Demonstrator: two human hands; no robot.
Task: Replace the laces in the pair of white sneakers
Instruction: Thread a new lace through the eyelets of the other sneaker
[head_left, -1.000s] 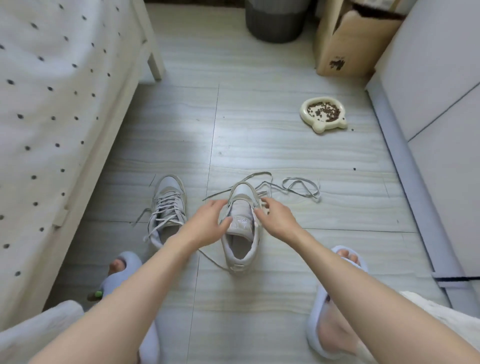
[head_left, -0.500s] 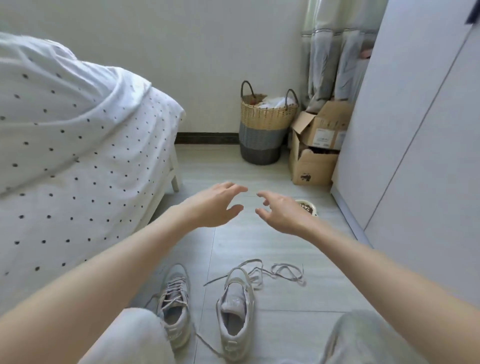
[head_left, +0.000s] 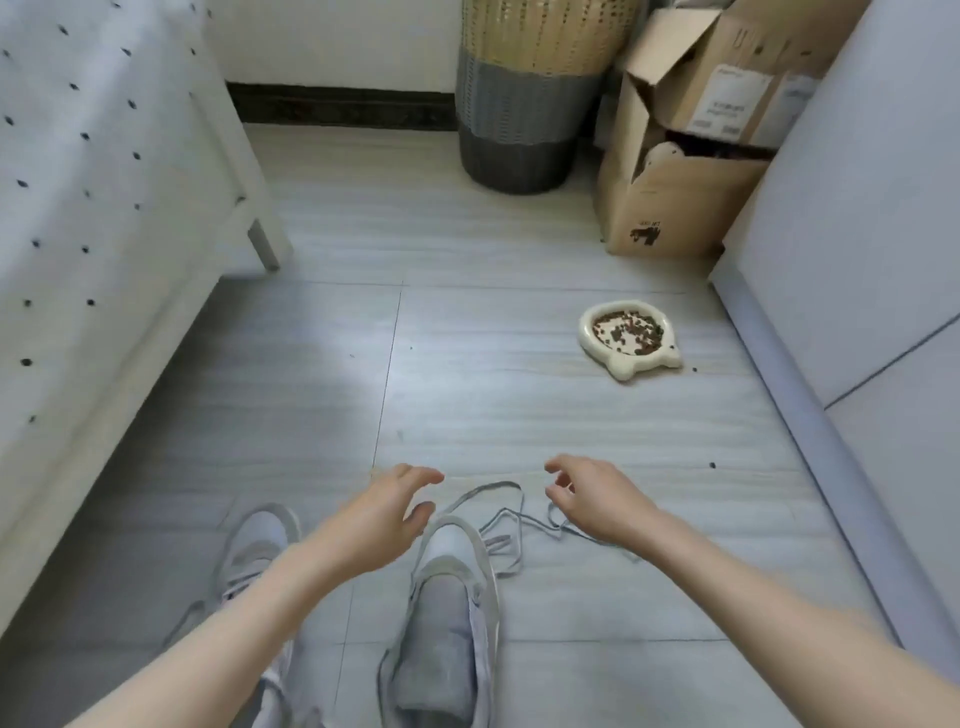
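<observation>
Two white sneakers stand side by side on the pale floor tiles (head_left: 467, 395), near the bottom of the view, toes pointing to the far side. The right sneaker (head_left: 447, 613) has no lace in it; its tongue lies open and flat. The left sneaker (head_left: 254, 551) is partly hidden under the left forearm, and its lace is threaded, with a loose end trailing off to the left. A pulled-out lace (head_left: 506, 525) lies in loose loops on the floor just beyond and to the right of the unlaced sneaker's toe.

The left hand (head_left: 382, 512) hovers over the toe of the right sneaker, fingers spread and slightly curled, gripping nothing. The right hand (head_left: 589, 501) hangs above the loose lace, fingers curled and apart, also empty.

Farther off to the right sits a cream cat-shaped bowl (head_left: 628, 338) with dark kibble in it. Beyond it, against the far wall, stand an open cardboard box (head_left: 670, 202) and a woven basket (head_left: 524, 104). A bed with a dotted white sheet (head_left: 88, 171) fills the left side, and a grey cabinet front (head_left: 857, 249) runs along the right.
</observation>
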